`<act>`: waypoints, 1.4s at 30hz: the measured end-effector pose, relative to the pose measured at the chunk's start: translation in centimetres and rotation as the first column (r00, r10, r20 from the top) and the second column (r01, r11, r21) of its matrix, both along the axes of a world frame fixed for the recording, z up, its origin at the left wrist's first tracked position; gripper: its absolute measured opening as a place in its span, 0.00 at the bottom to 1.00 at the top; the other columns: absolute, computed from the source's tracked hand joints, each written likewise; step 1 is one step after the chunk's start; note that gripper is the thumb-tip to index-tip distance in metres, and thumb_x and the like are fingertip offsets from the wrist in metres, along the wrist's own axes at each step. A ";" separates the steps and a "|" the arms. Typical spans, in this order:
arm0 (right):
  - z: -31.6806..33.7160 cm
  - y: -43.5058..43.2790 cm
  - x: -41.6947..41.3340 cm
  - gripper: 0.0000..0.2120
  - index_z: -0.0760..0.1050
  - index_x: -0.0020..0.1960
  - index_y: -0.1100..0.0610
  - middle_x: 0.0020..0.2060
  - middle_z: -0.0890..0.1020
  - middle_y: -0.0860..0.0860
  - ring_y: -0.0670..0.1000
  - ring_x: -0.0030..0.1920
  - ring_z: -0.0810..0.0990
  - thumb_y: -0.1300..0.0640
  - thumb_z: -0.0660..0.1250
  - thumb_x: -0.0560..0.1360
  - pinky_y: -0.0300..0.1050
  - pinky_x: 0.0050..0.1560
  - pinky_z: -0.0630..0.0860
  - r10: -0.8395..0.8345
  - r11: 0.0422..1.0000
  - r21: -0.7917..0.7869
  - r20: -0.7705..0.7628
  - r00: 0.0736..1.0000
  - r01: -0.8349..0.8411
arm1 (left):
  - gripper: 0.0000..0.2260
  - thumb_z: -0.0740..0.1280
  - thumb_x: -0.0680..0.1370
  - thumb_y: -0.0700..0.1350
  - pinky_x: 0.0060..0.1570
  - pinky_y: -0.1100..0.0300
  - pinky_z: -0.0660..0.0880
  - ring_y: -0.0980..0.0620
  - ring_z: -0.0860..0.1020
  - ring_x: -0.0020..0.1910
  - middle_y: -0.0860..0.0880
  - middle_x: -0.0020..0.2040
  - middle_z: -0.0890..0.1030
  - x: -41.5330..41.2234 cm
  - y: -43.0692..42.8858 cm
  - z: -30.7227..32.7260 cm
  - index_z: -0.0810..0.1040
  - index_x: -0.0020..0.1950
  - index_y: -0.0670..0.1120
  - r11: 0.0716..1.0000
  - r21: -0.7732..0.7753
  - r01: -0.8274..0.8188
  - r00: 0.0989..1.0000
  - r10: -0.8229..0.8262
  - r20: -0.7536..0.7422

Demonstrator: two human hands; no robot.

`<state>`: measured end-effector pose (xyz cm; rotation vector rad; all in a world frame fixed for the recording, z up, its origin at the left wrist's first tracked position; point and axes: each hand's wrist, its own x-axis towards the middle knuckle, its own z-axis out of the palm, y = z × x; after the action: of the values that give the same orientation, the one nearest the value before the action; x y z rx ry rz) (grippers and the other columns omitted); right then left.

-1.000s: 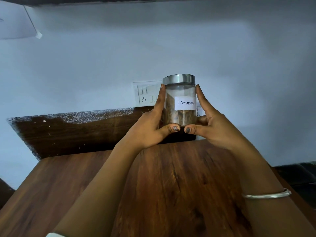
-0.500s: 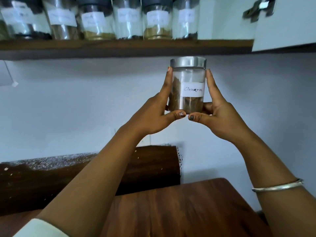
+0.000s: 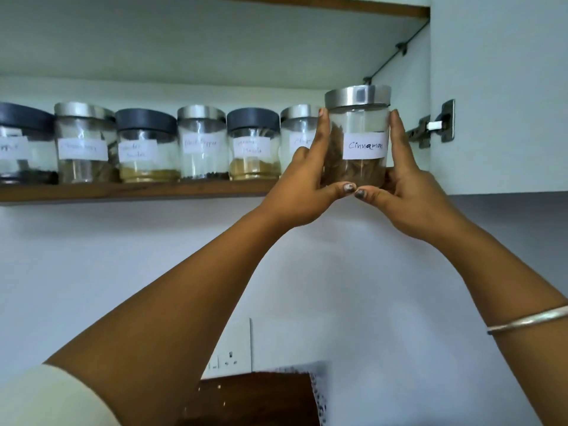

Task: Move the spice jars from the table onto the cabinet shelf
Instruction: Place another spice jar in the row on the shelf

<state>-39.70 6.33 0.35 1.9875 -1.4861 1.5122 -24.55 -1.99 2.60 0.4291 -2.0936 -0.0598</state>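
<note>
Because the shelf (image 3: 123,192) sits high, both hands share the grip on the cinnamon jar (image 3: 364,146). The left hand (image 3: 304,192) and right hand (image 3: 402,192) clasp its sides, thumbs meeting under the base to bear it. The jar is upright at the shelf's right end, just beside the row (image 3: 201,142), label outward like theirs. Its base is hidden, so it is perhaps not yet resting.

A pale wall (image 3: 92,272) is seen below the fingers (image 3: 321,130). Far beneath them a white socket plate (image 3: 230,355) is set, above a dark wooden surface (image 3: 255,395). Just right of them, a white cabinet door (image 3: 498,87) is carried on a metal hinge (image 3: 430,127).
</note>
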 end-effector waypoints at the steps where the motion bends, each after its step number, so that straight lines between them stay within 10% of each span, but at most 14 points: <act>1: 0.3 -0.5 -0.4 0.48 0.30 0.73 0.38 0.63 0.78 0.52 0.51 0.54 0.81 0.51 0.68 0.75 0.43 0.54 0.74 -0.023 1.000 0.005 -0.015 1.000 0.023 | 0.47 0.67 0.70 0.57 0.60 0.46 0.75 0.46 0.76 0.60 0.43 0.68 0.69 -0.6 -0.5 0.2 0.32 0.71 0.65 1.000 -0.001 -0.006 1.000 0.006 -0.001; 12: 1.6 -4.5 -3.8 0.47 0.29 0.73 0.38 0.59 0.80 0.51 0.52 0.53 0.81 0.48 0.66 0.75 0.46 0.54 0.75 -0.074 0.996 0.043 -0.048 0.996 0.076 | 0.27 0.68 0.76 0.47 0.54 0.56 0.75 0.49 0.78 0.56 0.46 0.61 0.77 -3.7 -2.8 -0.8 0.62 0.71 0.43 0.987 -0.109 -0.121 0.982 0.103 -0.157; 16: 1.7 -5.2 -4.2 0.41 0.35 0.75 0.40 0.70 0.69 0.49 0.50 0.67 0.72 0.41 0.61 0.75 0.49 0.65 0.69 -0.057 0.997 0.054 -0.019 0.998 0.058 | 0.23 0.67 0.76 0.49 0.51 0.55 0.76 0.47 0.77 0.51 0.44 0.58 0.75 -4.3 -3.0 -1.1 0.68 0.68 0.42 0.952 -0.184 -0.244 0.954 0.201 -0.224; 22: 2.0 -6.6 -3.1 0.31 0.46 0.77 0.48 0.59 0.79 0.54 0.60 0.59 0.76 0.44 0.56 0.79 0.51 0.57 0.70 -0.308 0.951 0.002 -0.036 0.951 0.308 | 0.19 0.65 0.77 0.50 0.47 0.60 0.69 0.47 0.75 0.53 0.45 0.55 0.76 -5.1 -3.3 -1.1 0.71 0.66 0.43 0.890 -0.218 -0.401 0.902 0.343 -0.263; 29: 1.5 -7.5 -2.1 0.23 0.60 0.68 0.56 0.56 0.79 0.54 0.61 0.63 0.69 0.43 0.55 0.79 0.56 0.58 0.66 -0.456 0.889 0.048 0.005 0.890 0.456 | 0.10 0.74 0.66 0.39 0.39 0.56 0.74 0.43 0.78 0.35 0.43 0.37 0.81 -5.4 -3.6 -1.9 0.80 0.45 0.38 0.748 -0.434 -0.502 0.864 0.446 -0.232; 39: 1.0 -7.8 -0.8 0.18 0.65 0.62 0.59 0.50 0.79 0.56 0.60 0.62 0.66 0.47 0.56 0.80 0.53 0.56 0.66 -0.516 0.854 0.084 0.023 0.856 0.513 | 0.21 0.66 0.77 0.46 0.57 0.59 0.64 0.44 0.70 0.57 0.44 0.61 0.74 -4.2 -2.3 -1.4 0.68 0.68 0.42 0.821 -0.348 -0.453 0.876 0.483 -0.001; 42: 0.4 -8.3 0.0 0.26 0.60 0.70 0.63 0.69 0.67 0.62 0.62 0.70 0.60 0.46 0.53 0.80 0.54 0.67 0.61 -0.530 0.838 0.127 -0.044 0.847 0.531 | 0.23 0.67 0.75 0.44 0.57 0.60 0.65 0.45 0.68 0.60 0.45 0.63 0.72 -3.6 -1.8 -1.1 0.67 0.69 0.43 0.861 -0.279 -0.426 0.880 0.466 0.094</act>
<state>-39.73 -1.97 0.75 1.4457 -1.9698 1.1842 -28.11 -3.77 1.50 0.7750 -2.0674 0.5263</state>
